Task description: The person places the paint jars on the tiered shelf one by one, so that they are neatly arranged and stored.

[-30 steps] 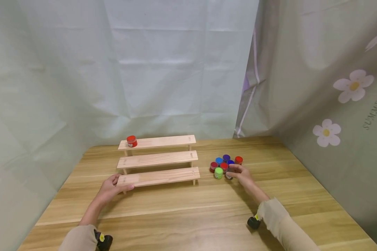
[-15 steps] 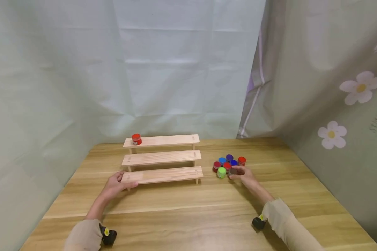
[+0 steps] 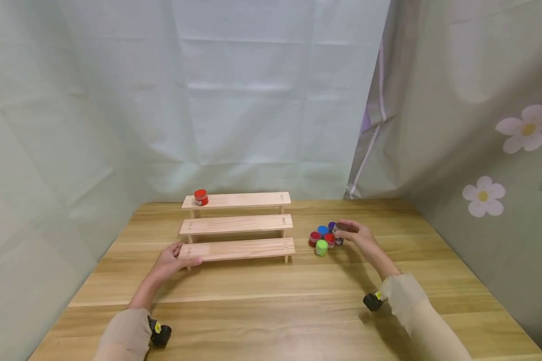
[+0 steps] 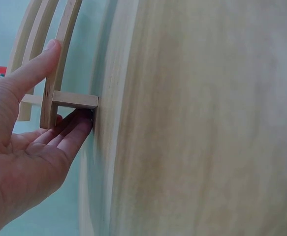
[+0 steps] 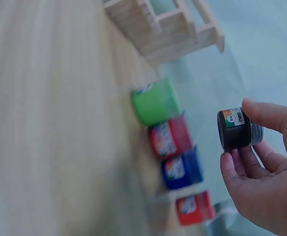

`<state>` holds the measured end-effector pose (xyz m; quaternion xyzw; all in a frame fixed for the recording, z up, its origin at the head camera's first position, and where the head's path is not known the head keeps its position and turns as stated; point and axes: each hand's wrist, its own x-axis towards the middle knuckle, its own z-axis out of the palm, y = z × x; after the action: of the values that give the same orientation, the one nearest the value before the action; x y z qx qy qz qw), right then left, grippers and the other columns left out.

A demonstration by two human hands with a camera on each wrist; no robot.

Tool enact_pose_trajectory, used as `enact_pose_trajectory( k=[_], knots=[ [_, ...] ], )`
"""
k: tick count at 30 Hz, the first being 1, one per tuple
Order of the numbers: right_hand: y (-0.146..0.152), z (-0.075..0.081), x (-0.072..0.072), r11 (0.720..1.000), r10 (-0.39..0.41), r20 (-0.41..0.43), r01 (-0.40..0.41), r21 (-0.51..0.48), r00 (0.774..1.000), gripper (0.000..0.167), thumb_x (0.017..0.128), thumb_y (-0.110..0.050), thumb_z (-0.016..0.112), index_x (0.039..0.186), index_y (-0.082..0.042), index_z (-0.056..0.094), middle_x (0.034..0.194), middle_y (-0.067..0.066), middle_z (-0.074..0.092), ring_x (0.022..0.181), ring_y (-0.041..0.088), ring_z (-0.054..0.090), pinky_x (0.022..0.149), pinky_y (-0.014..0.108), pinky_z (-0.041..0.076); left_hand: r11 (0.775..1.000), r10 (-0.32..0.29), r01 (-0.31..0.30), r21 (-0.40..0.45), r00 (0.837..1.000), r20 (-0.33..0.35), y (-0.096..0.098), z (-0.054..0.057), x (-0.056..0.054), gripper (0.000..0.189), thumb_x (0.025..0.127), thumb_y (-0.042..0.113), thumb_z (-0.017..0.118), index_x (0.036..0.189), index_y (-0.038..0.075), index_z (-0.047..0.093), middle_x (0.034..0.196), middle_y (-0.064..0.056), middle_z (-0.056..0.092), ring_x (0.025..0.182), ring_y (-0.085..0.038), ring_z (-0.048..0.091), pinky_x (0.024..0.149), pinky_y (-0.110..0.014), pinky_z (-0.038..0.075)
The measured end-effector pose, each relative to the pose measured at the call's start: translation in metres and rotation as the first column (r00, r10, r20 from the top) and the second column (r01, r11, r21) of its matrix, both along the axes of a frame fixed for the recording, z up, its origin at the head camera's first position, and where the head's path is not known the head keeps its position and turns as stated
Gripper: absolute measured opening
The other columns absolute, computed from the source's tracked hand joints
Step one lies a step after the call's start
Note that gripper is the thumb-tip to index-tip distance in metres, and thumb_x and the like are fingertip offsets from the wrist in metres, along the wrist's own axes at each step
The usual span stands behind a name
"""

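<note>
Left hand (image 3: 169, 263): grips the left end of the front step of the wooden rack (image 3: 239, 249), thumb along the near edge, fingers beneath.
Racked red jar (image 3: 200, 197): upright near the left end of the top step; the one jar up so far, so the work looks barely begun.
Waiting on the table (image 3: 262, 311): dark red jar (image 3: 314, 238), green jar (image 3: 321, 247), blue jar (image 3: 322, 231), bright red jar (image 3: 329, 240), purple jar (image 3: 331, 226), dark blue jar (image 5: 182, 169), and another red jar (image 5: 195, 208), bunched right of the rack; apparently all left to do.
Black jar (image 5: 235, 130): lifted off the tabletop, apart from the rack, between thumb and fingertips, left of the palm.
Right hand (image 3: 360, 236): pinches the black jar, lid side toward the palm.
</note>
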<state>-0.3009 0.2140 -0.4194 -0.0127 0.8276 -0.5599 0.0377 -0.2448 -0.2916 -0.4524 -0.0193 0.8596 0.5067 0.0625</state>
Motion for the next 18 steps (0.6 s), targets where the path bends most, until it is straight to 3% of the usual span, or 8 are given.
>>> enact_pose_trajectory(
  k=[6,18],
  knots=[
    [-0.027,0.02,-0.013,0.999,0.026,-0.018,-0.027,-0.033,0.999,0.058,0.091,-0.026,0.069,0.142,-0.008,0.048,0.143,0.018,0.052,0.127,0.033,0.052,0.112,0.05,0.04,1.0,-0.007,0.007,0.003,1.0,-0.017,-0.001,0.001,0.001,0.095,0.087,0.032,0.073,0.148,-0.015,0.017,0.147,-0.036,0.038,0.133,-0.042,0.045,0.111,-0.049,0.039],
    [-0.118,0.051,-0.035,0.985,0.134,-0.107,-0.144,-0.09,0.985,0.05,0.092,-0.017,0.068,0.139,-0.008,0.053,0.133,0.018,0.058,0.12,0.029,0.056,0.106,0.042,0.045,1.0,0.003,-0.003,0.003,0.999,-0.033,-0.001,0.0,0.001,0.095,0.086,0.031,0.074,0.147,-0.017,0.017,0.147,-0.037,0.037,0.134,-0.043,0.044,0.111,-0.048,0.04]
  ],
)
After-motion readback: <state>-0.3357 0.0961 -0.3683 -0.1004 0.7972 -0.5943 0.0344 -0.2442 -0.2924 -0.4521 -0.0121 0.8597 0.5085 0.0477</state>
